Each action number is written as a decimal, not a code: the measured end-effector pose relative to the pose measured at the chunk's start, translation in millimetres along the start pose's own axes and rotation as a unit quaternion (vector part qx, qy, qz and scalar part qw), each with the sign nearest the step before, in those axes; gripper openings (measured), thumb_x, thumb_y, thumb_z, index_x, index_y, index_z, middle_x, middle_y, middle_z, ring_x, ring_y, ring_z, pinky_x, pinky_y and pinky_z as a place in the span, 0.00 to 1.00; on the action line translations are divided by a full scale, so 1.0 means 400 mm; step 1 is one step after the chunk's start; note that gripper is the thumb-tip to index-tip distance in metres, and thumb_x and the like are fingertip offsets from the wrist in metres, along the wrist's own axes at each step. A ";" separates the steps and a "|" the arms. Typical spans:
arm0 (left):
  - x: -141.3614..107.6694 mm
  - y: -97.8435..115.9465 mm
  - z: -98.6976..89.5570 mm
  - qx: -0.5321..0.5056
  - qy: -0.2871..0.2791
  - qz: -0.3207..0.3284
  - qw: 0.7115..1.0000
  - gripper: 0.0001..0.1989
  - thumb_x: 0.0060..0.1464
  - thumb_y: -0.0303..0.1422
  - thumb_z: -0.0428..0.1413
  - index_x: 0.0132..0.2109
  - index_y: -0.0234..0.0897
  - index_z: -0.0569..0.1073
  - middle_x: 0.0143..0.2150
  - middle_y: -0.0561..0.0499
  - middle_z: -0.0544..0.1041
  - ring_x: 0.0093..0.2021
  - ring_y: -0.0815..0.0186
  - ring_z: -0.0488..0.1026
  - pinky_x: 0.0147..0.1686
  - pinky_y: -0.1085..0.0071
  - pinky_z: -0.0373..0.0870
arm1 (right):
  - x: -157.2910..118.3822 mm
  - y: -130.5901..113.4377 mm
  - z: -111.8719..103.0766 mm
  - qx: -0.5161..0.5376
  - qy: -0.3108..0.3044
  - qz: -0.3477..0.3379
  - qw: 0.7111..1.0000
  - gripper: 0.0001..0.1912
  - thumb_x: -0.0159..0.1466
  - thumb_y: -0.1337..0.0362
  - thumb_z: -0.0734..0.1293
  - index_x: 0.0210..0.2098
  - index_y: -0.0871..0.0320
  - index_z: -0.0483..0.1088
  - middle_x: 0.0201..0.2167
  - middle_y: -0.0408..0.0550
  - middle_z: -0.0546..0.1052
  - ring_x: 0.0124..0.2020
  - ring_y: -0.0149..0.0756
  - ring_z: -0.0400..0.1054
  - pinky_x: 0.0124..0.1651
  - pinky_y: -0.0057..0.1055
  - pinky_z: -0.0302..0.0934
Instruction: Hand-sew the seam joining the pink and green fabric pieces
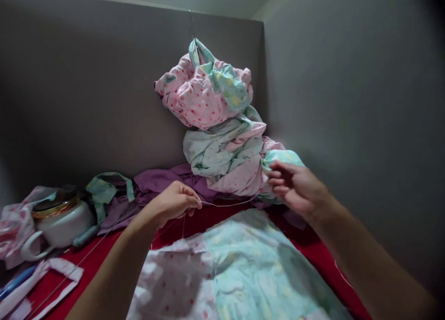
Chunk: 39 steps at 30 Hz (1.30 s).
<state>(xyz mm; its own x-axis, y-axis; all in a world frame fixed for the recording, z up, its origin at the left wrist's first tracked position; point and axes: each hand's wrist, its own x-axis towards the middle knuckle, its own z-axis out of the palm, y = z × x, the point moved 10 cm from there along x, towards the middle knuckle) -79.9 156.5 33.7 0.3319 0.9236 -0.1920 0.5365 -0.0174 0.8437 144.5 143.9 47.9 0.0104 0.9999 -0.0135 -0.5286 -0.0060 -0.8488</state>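
Observation:
My left hand is closed, with thumb and forefinger pinching a thin white thread. The thread sags to the right and fades from sight just below my right hand. That hand is raised and slightly blurred, its fingers curled together; whatever they hold is too small to make out. Below both hands lies a patchwork cloth, pale mint printed fabric joined to white-pink fabric with red dots. Directly behind my right hand is a bulge of mint printed cloth.
A bunched pink dotted and mint cloth hangs from a hook on the grey wall. Purple fabric lies along the back of the red surface. At left stand a white mug, a fabric strip and a blue object.

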 end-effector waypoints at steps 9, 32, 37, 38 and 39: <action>0.005 0.002 0.079 0.030 -0.067 0.027 0.997 0.08 0.48 0.28 0.54 0.24 0.30 0.72 0.15 0.58 0.66 0.13 0.77 0.54 0.14 0.78 0.47 | -0.067 0.309 0.185 -0.112 -0.164 0.169 0.965 0.08 0.52 0.64 0.67 0.30 0.62 0.67 0.27 0.46 0.70 0.22 0.28 0.66 0.15 0.18 0.51; -0.179 -0.245 0.170 -0.235 0.139 -0.111 0.955 0.16 0.39 0.34 0.51 0.38 0.33 0.65 0.11 0.63 0.58 0.10 0.77 0.48 0.11 0.79 0.42 | -0.060 0.256 0.166 -0.221 -0.122 0.106 0.962 0.12 0.49 0.59 0.68 0.20 0.62 0.65 0.10 0.31 0.50 0.12 0.19 0.38 0.16 0.23 0.31; -0.122 -0.233 0.181 -0.291 0.148 -0.079 0.942 0.30 0.40 0.39 0.51 0.52 0.32 0.58 0.17 0.59 0.66 0.10 0.76 0.49 0.10 0.78 0.43 | -0.077 0.253 0.187 -0.214 -0.137 0.099 0.962 0.13 0.48 0.58 0.68 0.19 0.61 0.64 0.10 0.31 0.51 0.12 0.19 0.38 0.16 0.23 0.31; -0.115 -0.223 0.184 -0.296 0.144 -0.074 0.941 0.31 0.39 0.40 0.52 0.52 0.31 0.60 0.16 0.59 0.66 0.09 0.76 0.49 0.10 0.78 0.42 | -0.079 0.253 0.189 -0.213 -0.138 0.097 0.962 0.13 0.48 0.58 0.68 0.19 0.61 0.64 0.10 0.31 0.51 0.12 0.19 0.38 0.16 0.23 0.31; -0.109 -0.214 0.185 -0.299 0.143 -0.071 0.941 0.31 0.38 0.41 0.53 0.50 0.31 0.63 0.15 0.59 0.65 0.09 0.76 0.49 0.10 0.78 0.42 | -0.080 0.251 0.190 -0.212 -0.140 0.095 0.963 0.13 0.48 0.58 0.68 0.19 0.61 0.64 0.10 0.31 0.51 0.12 0.19 0.38 0.16 0.23 0.31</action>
<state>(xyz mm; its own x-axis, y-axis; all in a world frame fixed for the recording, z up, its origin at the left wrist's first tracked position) -83.1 89.3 -67.2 0.0209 0.9673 -0.2526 -0.0010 0.2527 0.9676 26.5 112.3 3.1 -0.3119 0.9451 -0.0973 -0.1034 -0.1356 -0.9853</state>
